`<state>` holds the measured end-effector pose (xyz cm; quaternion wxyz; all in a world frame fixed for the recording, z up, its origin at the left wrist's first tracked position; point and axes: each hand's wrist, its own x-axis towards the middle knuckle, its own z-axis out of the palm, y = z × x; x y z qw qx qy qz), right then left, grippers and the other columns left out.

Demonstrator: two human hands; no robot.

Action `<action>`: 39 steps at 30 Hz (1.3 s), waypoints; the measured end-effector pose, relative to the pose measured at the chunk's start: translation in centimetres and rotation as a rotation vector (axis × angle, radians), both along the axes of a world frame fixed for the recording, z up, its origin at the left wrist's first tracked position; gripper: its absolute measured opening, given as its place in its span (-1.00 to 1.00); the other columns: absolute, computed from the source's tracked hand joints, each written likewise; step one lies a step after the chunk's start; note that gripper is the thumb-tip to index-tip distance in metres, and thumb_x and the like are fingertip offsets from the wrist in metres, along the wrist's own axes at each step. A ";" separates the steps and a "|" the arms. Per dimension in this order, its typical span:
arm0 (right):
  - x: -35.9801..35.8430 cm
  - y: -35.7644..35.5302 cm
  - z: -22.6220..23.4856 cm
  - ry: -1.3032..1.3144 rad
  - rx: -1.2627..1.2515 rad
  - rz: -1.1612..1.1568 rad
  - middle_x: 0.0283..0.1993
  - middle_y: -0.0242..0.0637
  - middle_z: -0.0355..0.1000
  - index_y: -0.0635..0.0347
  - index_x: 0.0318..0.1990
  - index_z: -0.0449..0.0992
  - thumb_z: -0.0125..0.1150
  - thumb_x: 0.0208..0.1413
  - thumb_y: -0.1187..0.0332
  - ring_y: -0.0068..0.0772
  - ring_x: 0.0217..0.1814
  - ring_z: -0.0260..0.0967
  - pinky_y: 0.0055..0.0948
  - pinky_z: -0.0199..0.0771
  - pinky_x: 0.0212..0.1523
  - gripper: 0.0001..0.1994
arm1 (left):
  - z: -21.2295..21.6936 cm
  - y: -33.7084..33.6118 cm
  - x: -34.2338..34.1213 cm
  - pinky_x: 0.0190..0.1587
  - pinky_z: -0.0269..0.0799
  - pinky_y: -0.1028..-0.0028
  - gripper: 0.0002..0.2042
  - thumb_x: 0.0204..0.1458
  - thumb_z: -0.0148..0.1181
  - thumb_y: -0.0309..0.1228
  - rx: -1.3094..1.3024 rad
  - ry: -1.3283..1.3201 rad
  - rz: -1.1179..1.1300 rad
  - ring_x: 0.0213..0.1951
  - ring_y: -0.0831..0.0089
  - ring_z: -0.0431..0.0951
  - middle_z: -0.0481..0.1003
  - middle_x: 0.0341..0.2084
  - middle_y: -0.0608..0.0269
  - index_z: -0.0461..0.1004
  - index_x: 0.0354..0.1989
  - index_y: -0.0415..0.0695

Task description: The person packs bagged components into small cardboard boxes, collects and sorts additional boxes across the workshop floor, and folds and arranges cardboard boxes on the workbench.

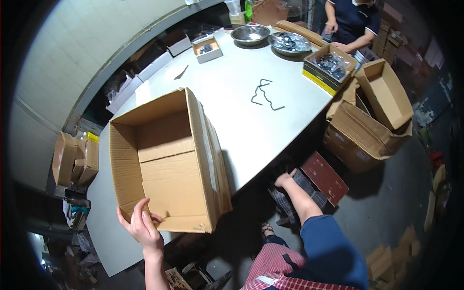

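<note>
A large open cardboard box (166, 164) stands on the near part of the pale table (251, 140), its inside bare. My left hand (142, 227) is at the box's near left corner, fingers spread over the rim and not wrapped round it. Low beyond the table's edge, my right hand (285, 179) reaches down to a dark, checked-looking bundle (302, 191). Its thumb points up, but its other fingers are mostly hidden against the dark, so any hold cannot be made out. Beside it is a reddish-brown flat-topped object (324, 179).
Several bent black metal rods (265, 94) lie mid-table. Farther back are a steel bowl (250, 34), another bowl with bagged parts (290, 43), a small box (207, 49) and a yellow-black box (331, 67). Cardboard boxes (360, 130) stand right; another person (355, 24) is behind.
</note>
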<state>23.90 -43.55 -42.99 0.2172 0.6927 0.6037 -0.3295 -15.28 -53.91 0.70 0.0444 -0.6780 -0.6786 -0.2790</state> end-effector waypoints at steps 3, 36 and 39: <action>-0.7 0.1 3.7 -0.062 -0.010 0.068 0.64 -0.42 -0.53 -0.52 0.52 -0.21 -0.18 0.18 -0.38 0.15 0.63 -0.74 0.85 -0.57 0.21 -0.21 | -0.4 -0.1 -0.7 0.35 -0.02 0.22 -0.69 0.23 -0.22 -0.38 0.026 0.083 -0.032 -0.43 0.39 0.49 0.43 -0.82 0.42 0.54 -0.24 -0.16; -2.9 -14.7 3.2 -0.178 0.057 0.079 0.64 -0.44 -0.44 -0.47 0.51 -0.16 0.28 -0.10 -0.35 0.08 0.64 -0.70 0.75 -0.34 0.28 0.04 | -0.2 -9.4 -15.6 0.19 0.37 0.27 -0.62 0.20 0.11 -0.41 -0.032 -0.772 -0.182 0.14 0.30 0.48 0.51 0.06 0.03 0.41 0.18 -0.28; -3.1 -20.3 4.0 -0.127 0.048 0.241 0.64 -0.48 -0.45 -0.40 0.52 -0.16 0.31 -0.07 -0.24 0.05 0.65 -0.72 0.73 -0.31 0.28 0.03 | 1.1 -13.1 -18.6 0.07 0.45 0.37 -0.65 0.23 0.12 -0.38 -0.199 -0.847 -0.115 -0.04 0.39 0.57 0.59 -0.13 0.09 0.44 0.14 -0.29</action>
